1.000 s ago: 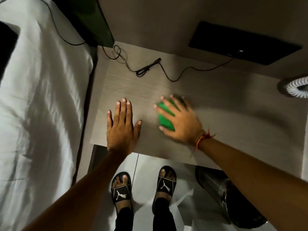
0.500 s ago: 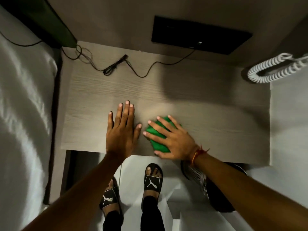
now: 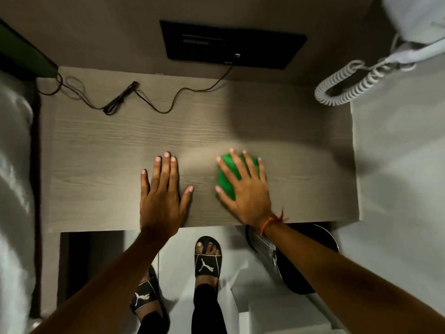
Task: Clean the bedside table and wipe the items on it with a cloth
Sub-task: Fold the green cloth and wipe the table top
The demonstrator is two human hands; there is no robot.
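The grey wood-grain bedside table (image 3: 101, 165) fills the middle of the head view. A green cloth (image 3: 226, 179) lies bunched on it, right of centre near the front edge. My right hand (image 3: 245, 189) presses flat on top of the cloth with fingers spread, covering most of it. My left hand (image 3: 161, 191) rests palm down on the bare tabletop to the left of the cloth, fingers apart, holding nothing.
A thin black cable (image 3: 154, 104) with a bundled part lies along the table's back, running to a black wall panel (image 3: 231, 47). A white coiled phone cord (image 3: 346, 85) hangs at the back right. White bed (image 3: 14, 189) lies left; a perforated metal bin (image 3: 289, 256) stands under the table's front right.
My right hand has slid the green cloth to the right along the tabletop, away from my left hand. The left hand stays flat in place. The camera view has shifted right.
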